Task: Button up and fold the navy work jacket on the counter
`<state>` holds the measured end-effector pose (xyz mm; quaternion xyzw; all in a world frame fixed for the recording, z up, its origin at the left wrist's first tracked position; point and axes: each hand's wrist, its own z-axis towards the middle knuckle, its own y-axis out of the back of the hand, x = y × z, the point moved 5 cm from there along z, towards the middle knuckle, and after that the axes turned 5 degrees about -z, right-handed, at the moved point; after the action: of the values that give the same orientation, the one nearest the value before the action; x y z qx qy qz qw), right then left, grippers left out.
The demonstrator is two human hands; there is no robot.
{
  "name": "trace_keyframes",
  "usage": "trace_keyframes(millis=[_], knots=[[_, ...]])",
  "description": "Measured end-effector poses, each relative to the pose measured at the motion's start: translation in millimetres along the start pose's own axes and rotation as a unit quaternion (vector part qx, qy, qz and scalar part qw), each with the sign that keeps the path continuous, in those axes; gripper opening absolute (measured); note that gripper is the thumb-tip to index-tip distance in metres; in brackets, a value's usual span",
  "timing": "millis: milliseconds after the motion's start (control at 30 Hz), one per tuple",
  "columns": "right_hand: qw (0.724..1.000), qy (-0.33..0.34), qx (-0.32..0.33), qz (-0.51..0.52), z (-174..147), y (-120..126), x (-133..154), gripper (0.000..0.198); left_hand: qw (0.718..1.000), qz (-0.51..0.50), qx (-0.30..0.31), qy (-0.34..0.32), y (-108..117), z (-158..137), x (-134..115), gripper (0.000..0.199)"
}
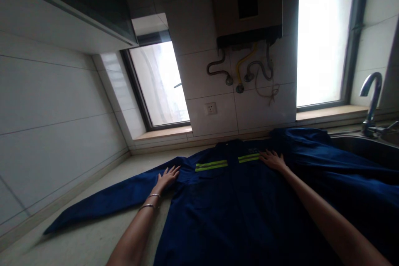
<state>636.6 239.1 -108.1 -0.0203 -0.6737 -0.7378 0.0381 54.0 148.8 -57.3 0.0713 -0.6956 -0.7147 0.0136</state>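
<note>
A dark blue work jacket with yellow-green reflective stripes (pixel 237 199) lies spread on the pale stone surface (pixel 93 241), beside the steel sink (pixel 368 149). Both hands press flat on it — left hand (pixel 166 176) at one shoulder, right hand (pixel 272 160) at the other — fingers spread, gripping nothing.

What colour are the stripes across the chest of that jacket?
Bright yellow-green stripes on a dark blue jacket, seen in the head view.
</note>
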Motion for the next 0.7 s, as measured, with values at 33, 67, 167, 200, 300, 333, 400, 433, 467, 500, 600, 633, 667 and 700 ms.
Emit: trace_keyframes(millis=[33, 67, 167, 200, 300, 333, 400, 433, 467, 500, 600, 633, 667, 700], knots=[[1.000, -0.003, 0.001, 0.001, 3.0, -0.1, 0.6, 0.060, 1.000, 0.000, 0.013, 0.000, -2.0, 6.2, 1.9, 0.051], [1.000, -0.007, 0.002, 0.002, 5.6, -0.1, 0.8, 0.060, 1.000, -0.003, 0.022, 0.000, -3.6, 11.8, 3.7, 0.051], [1.000, -0.018, 0.012, 0.002, 10.6, 0.8, -0.7, 0.059, 1.000, -0.012, 0.020, -0.005, -5.7, 23.7, 9.5, 0.049], [1.000, -0.021, 0.016, 0.000, 11.5, 1.4, -1.4, 0.060, 1.000, -0.012, 0.016, -0.008, -6.0, 25.6, 11.9, 0.049], [0.999, -0.021, 0.025, -0.005, 12.5, 2.8, -2.9, 0.059, 1.000, -0.002, 0.001, -0.009, -6.9, 24.7, 22.2, 0.047], [0.999, -0.020, 0.027, -0.006, 12.5, 3.0, -3.1, 0.059, 1.000, 0.000, -0.002, -0.003, -7.4, 22.5, 26.3, 0.047], [0.999, -0.020, 0.028, -0.007, 11.8, 2.8, -3.4, 0.058, 1.000, 0.004, -0.008, 0.017, -8.1, 16.4, 34.3, 0.048], [0.999, -0.022, 0.026, -0.008, 11.3, 2.7, -3.6, 0.059, 1.000, 0.006, -0.010, 0.029, -8.1, 12.8, 37.8, 0.048], [0.999, -0.022, 0.025, -0.009, 10.6, 2.7, -3.8, 0.059, 0.999, 0.007, -0.011, 0.041, -7.6, 9.2, 40.7, 0.049], [0.999, -0.022, 0.024, -0.009, 9.9, 2.9, -3.9, 0.059, 0.998, 0.007, -0.011, 0.054, -6.4, 5.9, 42.8, 0.049], [0.999, -0.015, 0.031, -0.022, 9.0, 6.7, -1.7, 0.059, 0.996, 0.015, 0.003, 0.088, 2.9, 0.6, 41.4, 0.052], [0.999, -0.010, 0.035, -0.033, 9.5, 9.4, 0.7, 0.059, 0.995, 0.026, 0.010, 0.096, 7.9, 0.9, 37.1, 0.052], [0.998, -0.003, 0.036, -0.045, 10.4, 12.9, 4.4, 0.059, 0.994, 0.040, 0.016, 0.099, 13.6, 2.4, 30.2, 0.052], [0.998, 0.005, 0.034, -0.056, 11.7, 17.0, 9.7, 0.060, 0.994, 0.051, 0.017, 0.098, 19.5, 4.9, 20.2, 0.050]])
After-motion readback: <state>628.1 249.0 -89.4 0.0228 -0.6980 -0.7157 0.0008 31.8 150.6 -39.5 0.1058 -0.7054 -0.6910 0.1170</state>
